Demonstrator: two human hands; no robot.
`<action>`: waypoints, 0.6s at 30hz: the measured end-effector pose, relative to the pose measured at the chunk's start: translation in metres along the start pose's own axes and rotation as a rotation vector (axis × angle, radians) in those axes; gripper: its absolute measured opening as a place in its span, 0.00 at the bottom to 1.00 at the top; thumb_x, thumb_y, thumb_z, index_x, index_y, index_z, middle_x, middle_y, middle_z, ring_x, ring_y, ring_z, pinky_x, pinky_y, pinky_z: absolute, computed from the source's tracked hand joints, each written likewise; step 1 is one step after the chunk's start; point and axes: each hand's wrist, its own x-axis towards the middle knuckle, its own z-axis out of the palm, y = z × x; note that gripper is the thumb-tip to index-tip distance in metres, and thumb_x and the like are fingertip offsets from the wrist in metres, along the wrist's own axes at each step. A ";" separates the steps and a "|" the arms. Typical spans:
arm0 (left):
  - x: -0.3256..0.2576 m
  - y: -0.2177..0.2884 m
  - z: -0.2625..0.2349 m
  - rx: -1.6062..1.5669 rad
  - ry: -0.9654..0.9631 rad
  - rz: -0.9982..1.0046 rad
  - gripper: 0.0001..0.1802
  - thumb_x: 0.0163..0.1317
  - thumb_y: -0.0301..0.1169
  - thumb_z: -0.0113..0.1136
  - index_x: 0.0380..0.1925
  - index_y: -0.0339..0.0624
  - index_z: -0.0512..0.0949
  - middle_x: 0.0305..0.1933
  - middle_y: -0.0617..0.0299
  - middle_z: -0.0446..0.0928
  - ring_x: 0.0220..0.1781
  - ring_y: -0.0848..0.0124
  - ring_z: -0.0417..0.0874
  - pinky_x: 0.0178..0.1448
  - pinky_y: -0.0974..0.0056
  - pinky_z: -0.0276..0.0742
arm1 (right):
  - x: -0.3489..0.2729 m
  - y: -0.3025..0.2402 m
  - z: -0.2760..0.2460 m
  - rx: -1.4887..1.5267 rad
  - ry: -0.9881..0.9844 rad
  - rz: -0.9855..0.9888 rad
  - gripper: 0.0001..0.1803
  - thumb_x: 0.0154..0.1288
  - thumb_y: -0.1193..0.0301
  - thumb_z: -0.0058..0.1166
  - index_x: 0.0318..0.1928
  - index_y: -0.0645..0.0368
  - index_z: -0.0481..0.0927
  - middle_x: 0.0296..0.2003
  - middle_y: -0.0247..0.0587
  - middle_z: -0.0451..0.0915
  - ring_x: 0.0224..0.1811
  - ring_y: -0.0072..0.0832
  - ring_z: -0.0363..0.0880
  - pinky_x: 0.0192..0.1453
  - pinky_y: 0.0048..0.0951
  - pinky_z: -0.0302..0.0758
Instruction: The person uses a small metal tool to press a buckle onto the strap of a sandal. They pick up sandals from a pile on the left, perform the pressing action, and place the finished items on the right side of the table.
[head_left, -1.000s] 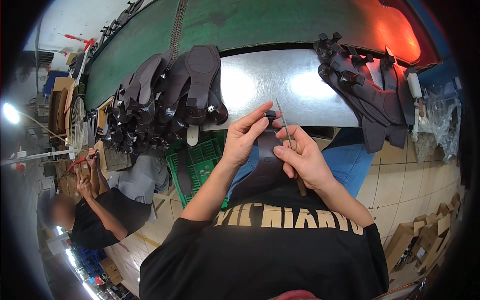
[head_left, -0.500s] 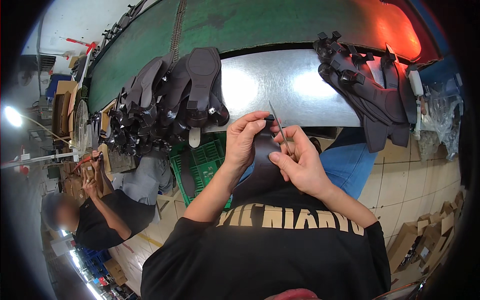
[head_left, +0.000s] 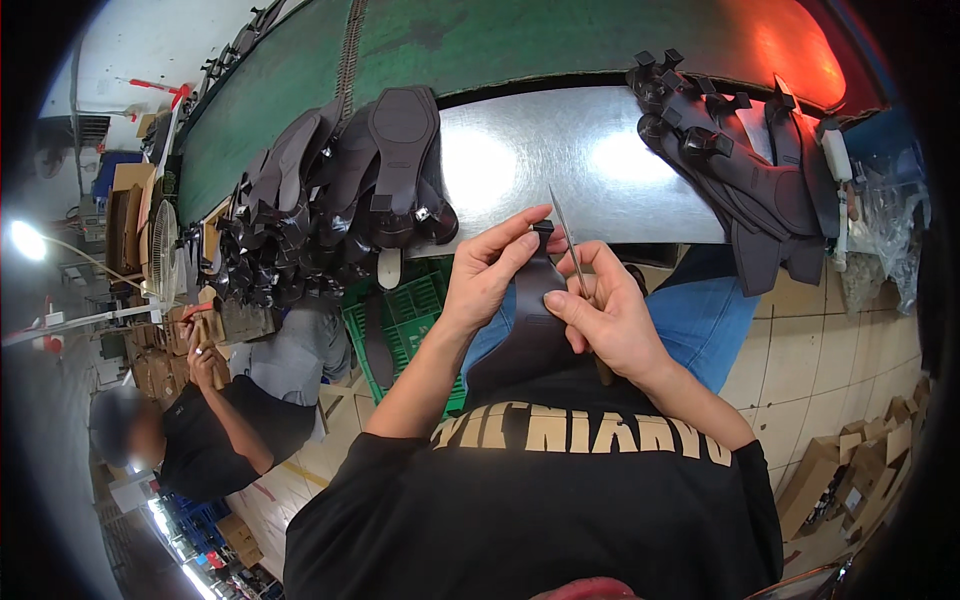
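A dark brown shoe sole [head_left: 535, 320] with a small black heel is held upright in front of my body. My left hand [head_left: 482, 280] is closed on its heel end, index finger and thumb beside the heel [head_left: 543, 228]. With my right hand [head_left: 612, 322] I grip a slender, pointed metal tool [head_left: 562, 228]. Its tip points up and away from me, and a brown handle end [head_left: 604, 371] shows below the palm. My right thumb touches the sole's edge. The tool's shaft passes close beside the heel; whether they touch I cannot tell.
Heeled soles lie piled at the left [head_left: 400, 150] and right [head_left: 750, 180] of a shiny metal plate [head_left: 545, 150]. Beyond it runs a green belt [head_left: 480, 45]. A green crate [head_left: 420, 310] stands below the left pile. Another person [head_left: 225, 420] works at the left.
The tool has tilted more upright and its tip is higher. My left fingers have shifted at the heel, which shows more clearly. The other person's hands have moved.
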 end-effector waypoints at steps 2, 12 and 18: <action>0.000 0.001 0.001 -0.017 -0.002 -0.005 0.20 0.68 0.26 0.52 0.60 0.35 0.72 0.53 0.43 0.79 0.53 0.63 0.82 0.59 0.60 0.77 | 0.000 -0.001 0.000 -0.007 0.005 0.009 0.15 0.66 0.77 0.55 0.48 0.60 0.64 0.19 0.25 0.66 0.15 0.12 0.66 0.20 0.14 0.59; 0.001 -0.002 0.000 -0.030 -0.017 0.038 0.21 0.69 0.25 0.51 0.62 0.38 0.71 0.55 0.44 0.78 0.52 0.67 0.81 0.58 0.62 0.77 | 0.001 -0.001 0.000 0.003 0.000 0.007 0.15 0.66 0.76 0.55 0.48 0.62 0.64 0.19 0.26 0.66 0.15 0.12 0.66 0.20 0.15 0.60; 0.002 -0.003 0.000 -0.017 -0.003 0.028 0.21 0.69 0.26 0.52 0.62 0.39 0.72 0.55 0.45 0.78 0.52 0.68 0.81 0.58 0.62 0.77 | 0.002 -0.001 -0.001 -0.012 0.000 0.004 0.15 0.66 0.76 0.55 0.48 0.62 0.64 0.19 0.26 0.66 0.15 0.12 0.66 0.20 0.15 0.60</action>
